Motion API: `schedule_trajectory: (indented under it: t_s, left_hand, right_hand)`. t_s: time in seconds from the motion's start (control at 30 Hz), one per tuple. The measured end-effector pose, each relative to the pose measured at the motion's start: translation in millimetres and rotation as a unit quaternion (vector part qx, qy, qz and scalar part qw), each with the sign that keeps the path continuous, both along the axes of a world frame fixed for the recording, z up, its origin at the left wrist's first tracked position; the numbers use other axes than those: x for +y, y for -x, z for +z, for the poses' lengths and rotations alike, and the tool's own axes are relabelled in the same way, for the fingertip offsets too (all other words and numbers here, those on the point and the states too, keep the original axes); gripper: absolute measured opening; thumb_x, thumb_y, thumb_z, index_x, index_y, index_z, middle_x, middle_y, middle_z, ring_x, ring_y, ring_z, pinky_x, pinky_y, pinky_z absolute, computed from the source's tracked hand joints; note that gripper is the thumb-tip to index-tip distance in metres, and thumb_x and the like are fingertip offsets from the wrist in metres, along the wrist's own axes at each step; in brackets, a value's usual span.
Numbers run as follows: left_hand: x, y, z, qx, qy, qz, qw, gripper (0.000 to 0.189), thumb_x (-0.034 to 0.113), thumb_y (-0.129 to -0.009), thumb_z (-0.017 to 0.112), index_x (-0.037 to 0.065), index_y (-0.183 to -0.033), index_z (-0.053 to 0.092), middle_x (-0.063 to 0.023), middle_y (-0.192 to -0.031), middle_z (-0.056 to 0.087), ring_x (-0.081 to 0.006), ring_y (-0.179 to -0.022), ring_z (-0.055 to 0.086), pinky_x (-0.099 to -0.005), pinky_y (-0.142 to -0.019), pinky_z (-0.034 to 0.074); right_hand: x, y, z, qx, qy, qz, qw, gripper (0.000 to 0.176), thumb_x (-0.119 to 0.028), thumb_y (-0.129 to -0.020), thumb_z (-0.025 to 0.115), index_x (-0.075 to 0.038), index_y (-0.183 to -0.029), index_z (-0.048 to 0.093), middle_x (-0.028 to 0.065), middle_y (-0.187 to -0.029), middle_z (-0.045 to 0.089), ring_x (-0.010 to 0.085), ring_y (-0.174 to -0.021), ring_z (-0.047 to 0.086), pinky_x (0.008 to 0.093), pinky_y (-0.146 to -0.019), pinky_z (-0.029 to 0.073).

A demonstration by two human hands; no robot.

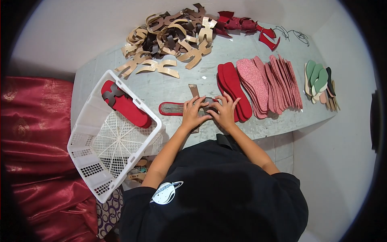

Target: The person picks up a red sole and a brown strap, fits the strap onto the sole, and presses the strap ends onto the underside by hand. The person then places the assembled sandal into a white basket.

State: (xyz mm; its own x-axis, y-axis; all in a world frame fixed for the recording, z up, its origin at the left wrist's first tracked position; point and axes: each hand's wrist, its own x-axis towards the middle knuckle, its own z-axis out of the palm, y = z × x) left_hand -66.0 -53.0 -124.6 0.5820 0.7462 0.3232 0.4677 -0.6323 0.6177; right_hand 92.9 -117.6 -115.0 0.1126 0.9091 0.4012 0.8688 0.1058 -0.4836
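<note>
A red-edged sole (171, 108) with a grey face up lies crosswise on the table. A brown strap (194, 91) runs across it, its ends sticking out above and below. My left hand (195, 112) rests on the sole and strap at the middle, fingers bent and spread. My right hand (224, 111) presses on a dark strap piece (208, 101) at the sole's right part, its fingers curved and apart. Both thumbs nearly meet. What lies directly beneath the fingertips is partly hidden.
Left, a white basket (141, 150) holds a red sandal (130, 109). Red soles (230, 86) and pink patterned soles (258, 86) stand right of my hands. Beige and brown straps (173, 38), red pieces (242, 25) and green soles (316, 76) lie farther off on the grey table (96, 66).
</note>
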Motion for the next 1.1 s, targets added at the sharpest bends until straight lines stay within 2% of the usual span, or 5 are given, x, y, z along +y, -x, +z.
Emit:
schedule_trajectory:
  t_s: [0.33, 0.63, 0.73, 0.9, 1.1]
  left_hand:
    - [0, -1, 3, -0.008, 0.014, -0.001, 1.0, 0.081, 0.047, -0.056, 0.076, 0.014, -0.124, 0.047, 0.0049, -0.105, 0.065, -0.024, -0.119, 0.04, -0.0402, -0.095, 0.026]
    - [-2, -2, 11, 0.006, 0.04, 0.0, 0.999, 0.074, 0.044, -0.058, 0.076, 0.016, -0.121, 0.05, 0.0049, -0.105, 0.065, -0.026, -0.12, 0.039, -0.0411, -0.096, 0.025]
    - [-2, -3, 11, 0.003, 0.039, 0.003, 0.999, 0.073, 0.042, -0.058, 0.077, 0.016, -0.12, 0.05, 0.0048, -0.104, 0.065, -0.0259, -0.12, 0.038, -0.041, -0.097, 0.025]
    - [-2, -4, 11, 0.007, 0.063, 0.007, 0.998, 0.075, 0.037, -0.057, 0.079, 0.016, -0.123, 0.049, 0.0021, -0.105, 0.065, -0.0254, -0.121, 0.038, -0.0396, -0.098, 0.024]
    - [-2, -4, 12, 0.009, 0.06, 0.01, 0.998, 0.075, 0.036, -0.056, 0.079, 0.016, -0.122, 0.05, 0.0023, -0.104, 0.065, -0.0251, -0.121, 0.038, -0.039, -0.099, 0.024]
  right_hand:
    - [-25, -12, 1, 0.002, 0.011, -0.015, 1.0, 0.02, -0.027, -0.073, 0.068, -0.019, -0.091, 0.064, 0.0033, -0.118, 0.047, 0.0316, -0.129, 0.026, 0.0678, -0.098, -0.007]
    - [-27, -13, 0, -0.061, 0.019, 0.067, 0.996, 0.032, -0.02, -0.079, 0.061, -0.015, -0.11, 0.061, 0.0054, -0.132, 0.042, 0.0339, -0.133, 0.021, 0.0678, -0.098, -0.007]
    - [-23, -13, -6, -0.093, 0.024, 0.092, 0.991, 0.038, -0.022, -0.078, 0.062, -0.011, -0.115, 0.057, 0.0076, -0.135, 0.039, 0.0364, -0.134, 0.02, 0.0665, -0.099, -0.005]
    - [-21, -14, 2, -0.058, 0.081, 0.123, 0.987, 0.069, -0.037, -0.072, 0.067, -0.006, -0.129, 0.043, 0.0171, -0.141, 0.028, 0.0414, -0.134, 0.013, 0.0636, -0.102, 0.0]
    - [-7, -21, -3, -0.102, 0.074, 0.1, 0.987, 0.088, -0.053, -0.063, 0.067, -0.006, -0.132, 0.038, 0.0177, -0.142, 0.025, 0.041, -0.134, 0.011, 0.0652, -0.101, 0.001]
